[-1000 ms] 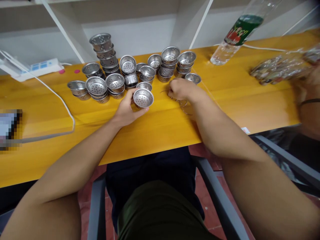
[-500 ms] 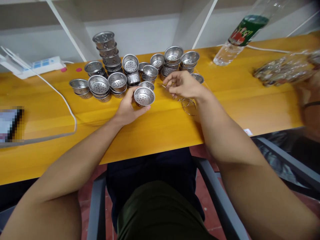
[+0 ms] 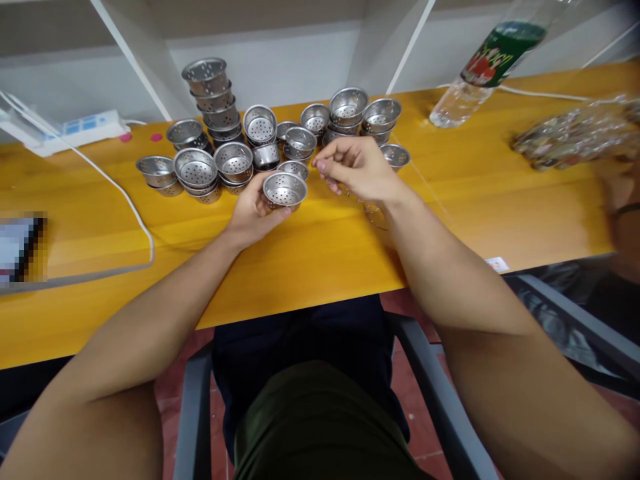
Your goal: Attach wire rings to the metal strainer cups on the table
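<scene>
My left hand (image 3: 255,210) is wrapped round a round perforated metal cup (image 3: 285,191), holding it with its opening up above the table's near part. To its right, my right hand (image 3: 357,167) has thumb and fingertips pinched together. Whatever lies between those fingertips is too small to make out. Thin wire loops (image 3: 376,217) lie on the table, partly hidden by my right wrist. Beyond both hands stand many similar cups, among them a tall stack (image 3: 215,100), a two-high pile (image 3: 196,170) and a pair of nested cups (image 3: 349,107). One low cup (image 3: 395,157) sits beyond my right wrist.
A water bottle (image 3: 463,100) with a green label stands at the back right, near a clear plastic bag (image 3: 575,137) of small items. On the left are a power strip (image 3: 83,133), a white cable (image 3: 120,190) and a blurred device (image 3: 20,247). Another person's arm (image 3: 627,207) shows at the right edge.
My right hand has moved slightly left, closer to the held cup. A thin wire that showed at its fingertips is now hard to see. My left hand still holds the cup, shifted slightly left.
</scene>
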A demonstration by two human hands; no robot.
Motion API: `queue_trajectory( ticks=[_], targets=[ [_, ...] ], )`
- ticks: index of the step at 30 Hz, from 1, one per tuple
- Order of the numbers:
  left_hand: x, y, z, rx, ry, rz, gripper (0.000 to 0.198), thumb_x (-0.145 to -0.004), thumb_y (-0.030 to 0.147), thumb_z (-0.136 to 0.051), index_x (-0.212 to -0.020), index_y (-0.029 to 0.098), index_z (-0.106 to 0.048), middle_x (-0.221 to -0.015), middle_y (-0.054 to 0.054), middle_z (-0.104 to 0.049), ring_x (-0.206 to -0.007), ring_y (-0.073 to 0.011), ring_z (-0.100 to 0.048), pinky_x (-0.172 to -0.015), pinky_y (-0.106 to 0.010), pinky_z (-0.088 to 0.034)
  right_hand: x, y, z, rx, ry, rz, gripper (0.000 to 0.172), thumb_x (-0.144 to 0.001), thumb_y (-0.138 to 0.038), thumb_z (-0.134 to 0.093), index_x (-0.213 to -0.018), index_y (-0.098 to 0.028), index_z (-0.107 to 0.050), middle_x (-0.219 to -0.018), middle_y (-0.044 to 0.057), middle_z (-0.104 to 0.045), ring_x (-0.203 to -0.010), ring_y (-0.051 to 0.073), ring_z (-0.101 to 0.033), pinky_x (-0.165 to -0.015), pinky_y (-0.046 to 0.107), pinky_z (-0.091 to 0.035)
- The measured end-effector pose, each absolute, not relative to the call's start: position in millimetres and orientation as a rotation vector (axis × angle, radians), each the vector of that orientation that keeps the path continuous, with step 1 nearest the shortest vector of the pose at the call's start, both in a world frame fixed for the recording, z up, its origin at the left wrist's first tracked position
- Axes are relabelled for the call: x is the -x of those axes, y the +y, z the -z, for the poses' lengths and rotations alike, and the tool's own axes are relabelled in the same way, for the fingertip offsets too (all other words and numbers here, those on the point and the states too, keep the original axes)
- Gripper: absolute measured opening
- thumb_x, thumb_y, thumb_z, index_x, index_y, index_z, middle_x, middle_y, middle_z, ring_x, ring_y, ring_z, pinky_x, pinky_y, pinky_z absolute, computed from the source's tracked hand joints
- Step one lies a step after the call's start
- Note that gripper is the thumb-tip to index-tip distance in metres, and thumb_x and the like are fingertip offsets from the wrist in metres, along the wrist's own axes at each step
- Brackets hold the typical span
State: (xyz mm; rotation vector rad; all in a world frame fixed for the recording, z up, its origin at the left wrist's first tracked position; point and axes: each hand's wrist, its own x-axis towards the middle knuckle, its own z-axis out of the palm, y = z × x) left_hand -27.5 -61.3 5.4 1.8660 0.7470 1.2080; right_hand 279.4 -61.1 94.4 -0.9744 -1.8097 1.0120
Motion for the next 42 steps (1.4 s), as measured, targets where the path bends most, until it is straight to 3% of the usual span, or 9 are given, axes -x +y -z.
queue_trajectory(
  ticks=[3,10,19,28,35,42],
  targets=[
    [29,-61,-7,-1.869,0.752,-1.18,0.11,-0.087,0.108,-0.1,-0.16,0.034,-0.064,-0.16,-0.014,-0.083,-0.15,-0.0381,-0.087,-0.124,-0.054,-0.076,-266,-71,-95,0.939,-1.834,-1.001,0.054,-0.1,-0.075,-0.1,-0.123,-0.031,-0.078,-0.093,0.003,-0.072,-0.077,0.024,-0.066,-0.069,0.04,-0.063],
    [25,-67,-10,-1.833,0.749,-1.154,0.109,-0.083,0.107,-0.105,-0.152,0.03,-0.069,-0.149,-0.014,-0.088,-0.142,-0.0381,-0.091,-0.119,-0.054,-0.08,-255,-73,-87,0.918,-1.879,-0.909,0.029,-0.104,-0.051,-0.094,-0.117,-0.029,-0.081,-0.088,0.002,-0.067,-0.08,0.024,-0.062,-0.079,0.042,-0.064],
    [24,-66,-10,-1.817,0.727,-1.128,0.109,-0.084,0.106,-0.105,-0.152,0.032,-0.064,-0.155,-0.015,-0.086,-0.146,-0.0371,-0.09,-0.121,-0.053,-0.079,-246,-70,-79,0.963,-1.86,-0.883,0.03,-0.102,-0.054,-0.092,-0.115,-0.03,-0.078,-0.085,0.001,-0.061,-0.081,0.025,-0.058,-0.078,0.042,-0.062],
    [23,-68,-11,-1.809,0.732,-1.131,0.108,-0.082,0.106,-0.107,-0.151,0.034,-0.065,-0.147,-0.012,-0.085,-0.144,-0.0378,-0.09,-0.118,-0.055,-0.078,-245,-72,-83,1.032,-1.848,-0.871,0.041,-0.098,-0.063,-0.095,-0.116,-0.031,-0.078,-0.082,0.001,-0.061,-0.081,0.026,-0.059,-0.076,0.044,-0.065],
    [23,-73,-12,-1.921,0.724,-1.146,0.113,-0.091,0.105,-0.1,-0.169,0.032,-0.061,-0.16,-0.017,-0.082,-0.146,-0.0402,-0.088,-0.125,-0.058,-0.077,-232,-76,-79,0.982,-1.806,-0.832,0.026,-0.095,-0.049,-0.087,-0.107,-0.032,-0.071,-0.078,-0.002,-0.053,-0.076,0.024,-0.051,-0.074,0.041,-0.056],
    [15,-87,-19,-2.05,0.864,-1.201,0.116,-0.085,0.087,-0.117,-0.17,0.032,-0.061,-0.166,-0.015,-0.079,-0.157,-0.0441,-0.082,-0.137,-0.061,-0.071,-213,-90,-78,1.039,-1.78,-0.76,0.018,-0.098,-0.041,-0.084,-0.098,-0.03,-0.069,-0.08,0.001,-0.052,-0.081,0.024,-0.055,-0.075,0.039,-0.052]
  ],
)
